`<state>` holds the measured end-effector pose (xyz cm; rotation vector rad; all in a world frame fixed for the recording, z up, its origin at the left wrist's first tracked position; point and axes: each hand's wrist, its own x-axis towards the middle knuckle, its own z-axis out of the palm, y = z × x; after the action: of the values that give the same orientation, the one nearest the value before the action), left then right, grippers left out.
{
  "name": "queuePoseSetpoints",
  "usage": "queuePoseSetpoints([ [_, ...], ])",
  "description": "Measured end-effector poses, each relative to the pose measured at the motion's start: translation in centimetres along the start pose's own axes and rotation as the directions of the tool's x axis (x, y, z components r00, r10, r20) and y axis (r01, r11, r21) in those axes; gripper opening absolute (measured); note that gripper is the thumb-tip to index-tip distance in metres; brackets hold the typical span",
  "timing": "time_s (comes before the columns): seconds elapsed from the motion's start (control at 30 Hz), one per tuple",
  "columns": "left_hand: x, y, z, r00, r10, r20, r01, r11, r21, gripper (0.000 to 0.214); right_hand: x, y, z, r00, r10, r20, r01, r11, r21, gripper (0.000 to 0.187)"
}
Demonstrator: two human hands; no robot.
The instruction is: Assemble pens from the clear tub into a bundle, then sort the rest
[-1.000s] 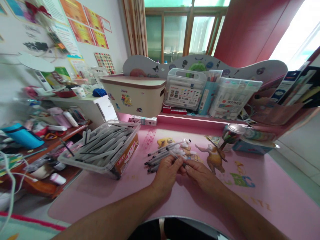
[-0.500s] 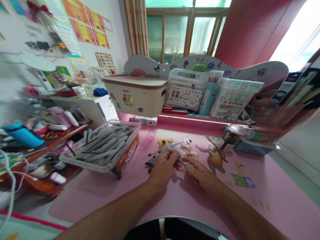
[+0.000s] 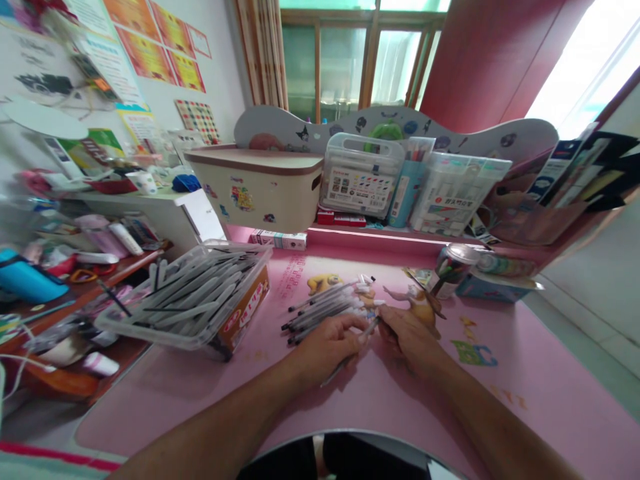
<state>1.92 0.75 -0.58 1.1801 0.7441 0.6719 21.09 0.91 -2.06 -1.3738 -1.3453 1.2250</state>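
Left hand and right hand are pinching 1 pen with closed fingers. Pen pile is lying at 12 o'clock, pen box at 9 o'clock.

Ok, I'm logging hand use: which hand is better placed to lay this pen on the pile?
Probably left: the left hand grips the pen, beside the pile; the right hand only pinches its end.

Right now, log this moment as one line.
left hand: holds pen | right hand: pinches pen's upper end | pile of pens: on desk | box of pens: left of pile
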Motion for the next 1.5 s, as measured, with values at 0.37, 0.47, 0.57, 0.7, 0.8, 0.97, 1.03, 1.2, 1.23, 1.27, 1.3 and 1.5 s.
queuePoseSetpoints([
  [0.37, 0.2, 0.9, -0.3, 0.999, -0.021, -0.049, 0.011, 0.98, -0.201, 0.043, 0.1, -1.0, 0.5, 0.954, 0.267, 0.135, -0.298, 0.887, 0.352, 0.05],
  [0.47, 0.2, 0.7, 0.0, 0.994, 0.051, -0.092, -0.069, 0.976, -0.207, 0.047, 0.3, -1.3, 0.5, 0.931, 0.339, 0.139, -0.364, 0.812, 0.456, 0.048],
  [0.57, 0.2, 0.2, 0.5, 0.968, 0.108, -0.225, -0.158, 0.963, -0.217, 0.038, 0.4, -1.2, 0.6, 0.928, 0.35, 0.128, -0.367, 0.795, 0.484, 0.046],
  [0.7, 0.6, -0.4, 0.6, 0.924, 0.082, -0.374, -0.187, 0.949, -0.254, 0.033, 0.3, -0.7, 0.9, 0.938, 0.317, 0.141, -0.345, 0.804, 0.485, 0.043],
  [0.8, 1.0, -0.7, 0.3, 0.917, 0.07, -0.393, -0.203, 0.93, -0.308, 0.037, 0.1, -0.7, 1.2, 0.966, 0.238, 0.101, -0.258, 0.851, 0.458, 0.041],
  [0.97, 1.4, -0.8, -0.5, 0.913, 0.006, -0.408, -0.166, 0.919, -0.357, 0.043, -0.1, -1.0, 1.3, 0.989, 0.132, 0.068, -0.149, 0.88, 0.451, 0.031],
  [1.03, 1.4, -0.7, -0.6, 0.91, -0.005, -0.415, -0.166, 0.911, -0.376, 0.041, -0.2, -1.0, 1.2, 0.985, 0.154, 0.081, -0.174, 0.866, 0.468, 0.029],
  [1.2, 1.4, -0.7, -0.6, 0.92, 0.013, -0.392, -0.183, 0.898, -0.401, 0.036, -0.2, -0.8, 1.5, 0.984, 0.176, -0.021, -0.164, 0.95, 0.264, 0.045],
  [1.23, 1.5, -0.7, -0.6, 0.921, 0.015, -0.39, -0.185, 0.896, -0.403, 0.036, -0.2, -0.8, 1.5, 0.988, 0.156, -0.017, -0.147, 0.958, 0.246, 0.046],
  [1.27, 1.5, -0.7, -0.6, 0.922, 0.018, -0.388, -0.189, 0.894, -0.407, 0.036, -0.2, -0.9, 1.5, 0.99, 0.139, -0.003, -0.134, 0.959, 0.249, 0.045],
  [1.3, 1.5, -0.7, -0.6, 0.923, 0.02, -0.385, -0.191, 0.891, -0.411, 0.035, -0.3, -1.0, 1.5, 0.991, 0.131, 0.022, -0.132, 0.956, 0.261, 0.043],
  [1.5, 1.5, -0.7, -0.6, 0.92, -0.01, -0.391, -0.17, 0.89, -0.422, 0.032, -0.4, -1.1, 1.3, 0.986, 0.153, 0.065, -0.166, 0.928, 0.332, 0.036],
])
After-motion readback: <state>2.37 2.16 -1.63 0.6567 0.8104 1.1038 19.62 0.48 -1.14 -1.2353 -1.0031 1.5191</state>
